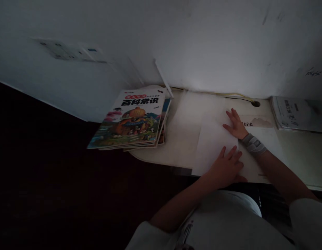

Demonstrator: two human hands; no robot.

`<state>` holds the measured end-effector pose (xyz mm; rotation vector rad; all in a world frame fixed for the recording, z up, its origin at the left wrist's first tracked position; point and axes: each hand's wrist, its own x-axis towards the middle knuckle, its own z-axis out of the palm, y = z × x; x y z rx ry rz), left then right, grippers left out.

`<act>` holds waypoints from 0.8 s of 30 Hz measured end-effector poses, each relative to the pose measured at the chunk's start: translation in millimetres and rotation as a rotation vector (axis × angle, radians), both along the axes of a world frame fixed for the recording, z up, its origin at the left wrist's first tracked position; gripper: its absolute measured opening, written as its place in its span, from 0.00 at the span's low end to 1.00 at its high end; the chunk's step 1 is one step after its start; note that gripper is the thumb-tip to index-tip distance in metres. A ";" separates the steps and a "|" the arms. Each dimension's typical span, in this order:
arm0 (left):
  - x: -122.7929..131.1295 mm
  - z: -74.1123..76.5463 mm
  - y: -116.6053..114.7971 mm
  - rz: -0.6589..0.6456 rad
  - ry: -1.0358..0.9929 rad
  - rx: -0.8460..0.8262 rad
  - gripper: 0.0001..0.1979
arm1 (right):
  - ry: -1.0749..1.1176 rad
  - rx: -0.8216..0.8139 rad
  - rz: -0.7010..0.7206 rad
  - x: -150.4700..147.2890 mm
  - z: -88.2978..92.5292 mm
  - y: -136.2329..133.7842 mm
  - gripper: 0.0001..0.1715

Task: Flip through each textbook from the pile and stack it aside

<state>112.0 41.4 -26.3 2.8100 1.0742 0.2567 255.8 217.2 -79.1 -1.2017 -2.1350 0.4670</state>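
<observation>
A white sheet (211, 142) lies on the desk, its right part next to or over a pale book or booklet (265, 139) with dark printed characters near its top. My left hand (226, 168) rests with fingers spread at the lower right of the sheet. Farther up, my right hand (236, 125) lies with fingers apart, across the sheet's upper right and the booklet's edge. Around the right wrist is a grey band (254, 143). Neither hand grips anything. Whether sheet and booklet are joined, I cannot tell.
A stack of colourful books (132, 119) sits at the desk's (176, 146) left end, overhanging its rounded edge. More books (298, 113) lie at the right. A yellow cable (235, 93) runs along the wall into a round hole (255, 103). Sockets (64, 50) are on the wall.
</observation>
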 end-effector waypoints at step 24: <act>27.3 -14.0 6.6 0.374 0.068 -0.056 0.31 | -0.167 -0.009 0.004 -17.2 -17.4 -0.7 0.38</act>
